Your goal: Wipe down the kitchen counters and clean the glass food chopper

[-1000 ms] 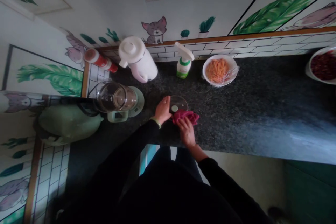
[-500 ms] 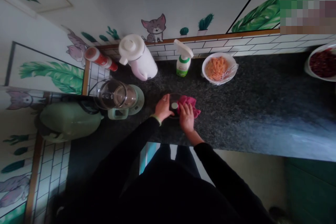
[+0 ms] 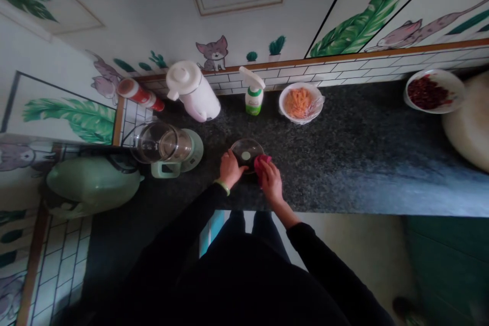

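Note:
A round clear glass lid (image 3: pixel 247 146) with a pale knob lies on the dark countertop in front of me. At its left edge is my left hand (image 3: pixel 229 169), fingers on the far side of the rim and thumb on the near side, gripping it. My right hand (image 3: pixel 272 180) is closed over a crumpled pink cloth (image 3: pixel 262 164), which it presses against the lid's right rim. Part of the cloth is hidden under my fingers.
Behind the lid stand a white kettle (image 3: pixel 194 91), a spray bottle (image 3: pixel 253 97) and a wrapped bowl of orange strips (image 3: pixel 300 103). A glass jug (image 3: pixel 156 143) and a green appliance (image 3: pixel 93 183) are at left. Far right are a bowl of dark red pieces (image 3: pixel 430 92) and a large pale rounded object (image 3: pixel 471 122).
My right hand has drawn the cloth in from lying spread over the lid's right part to a bunch at its right rim. More of the lid shows. The view has shifted right.

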A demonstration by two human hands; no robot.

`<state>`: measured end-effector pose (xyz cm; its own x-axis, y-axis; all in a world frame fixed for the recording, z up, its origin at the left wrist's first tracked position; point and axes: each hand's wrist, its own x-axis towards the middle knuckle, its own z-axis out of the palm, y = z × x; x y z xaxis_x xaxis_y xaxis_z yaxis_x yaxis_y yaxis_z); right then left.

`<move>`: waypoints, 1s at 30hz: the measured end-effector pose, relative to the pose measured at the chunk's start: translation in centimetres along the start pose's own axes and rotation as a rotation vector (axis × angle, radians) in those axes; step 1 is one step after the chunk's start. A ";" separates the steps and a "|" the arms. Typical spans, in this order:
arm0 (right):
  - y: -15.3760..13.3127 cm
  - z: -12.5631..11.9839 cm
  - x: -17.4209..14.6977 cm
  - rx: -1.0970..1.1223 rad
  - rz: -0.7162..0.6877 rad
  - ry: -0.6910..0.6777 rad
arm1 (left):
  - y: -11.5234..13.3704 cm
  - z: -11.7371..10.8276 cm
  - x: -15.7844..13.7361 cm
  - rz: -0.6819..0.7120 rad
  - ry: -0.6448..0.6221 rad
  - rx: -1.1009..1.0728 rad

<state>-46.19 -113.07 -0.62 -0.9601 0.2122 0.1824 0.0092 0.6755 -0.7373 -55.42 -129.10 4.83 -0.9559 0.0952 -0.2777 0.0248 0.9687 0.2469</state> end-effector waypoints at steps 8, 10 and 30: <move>1.2 -0.2 9.2 -0.168 -0.176 -0.193 | -1.1 -1.1 0.8 0.306 -0.007 0.022; 1.3 0.1 9.3 -0.152 -0.169 -0.187 | -1.2 -1.4 2.3 0.415 -0.061 -0.003; 1.0 -1.7 -2.8 0.050 0.016 -0.131 | -1.9 -0.8 3.1 0.412 0.045 -0.120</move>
<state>-43.05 -111.77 -0.71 -0.9882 0.1261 0.0864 0.0137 0.6363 -0.7713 -58.66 -130.80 4.28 -0.8852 0.4557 -0.0936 0.3752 0.8182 0.4356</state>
